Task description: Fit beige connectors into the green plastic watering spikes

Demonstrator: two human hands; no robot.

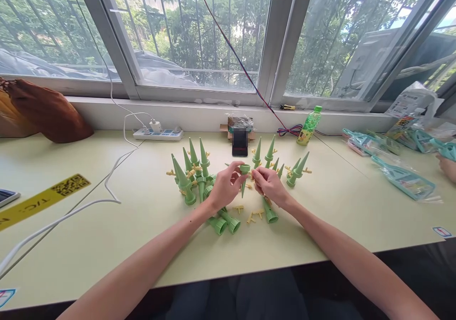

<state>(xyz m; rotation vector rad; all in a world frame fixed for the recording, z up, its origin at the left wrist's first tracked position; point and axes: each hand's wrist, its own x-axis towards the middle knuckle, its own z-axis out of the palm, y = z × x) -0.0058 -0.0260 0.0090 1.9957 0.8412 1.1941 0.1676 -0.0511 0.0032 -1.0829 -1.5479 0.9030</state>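
Observation:
My left hand (225,185) pinches a green cone spike (244,176) by its wide upper end, the tip pointing down. My right hand (270,184) is closed at the spike's side, its fingertips on a small yellow fitting that I can barely see. Both hands hover above the pale green table (107,234). Several green spikes (194,170) stand upright to the left and several more (297,169) to the right. Others lie on their sides (223,222) below my hands. Loose yellow T-shaped fittings (254,215) are scattered among them.
A phone (240,142) stands propped at the back. A green drink bottle (308,126), a white power strip (158,133) with cables (71,213), a brown bag (46,113) and a yellow label (42,199) lie around. Bagged teal tools (404,180) and another person's hand (448,167) are at right.

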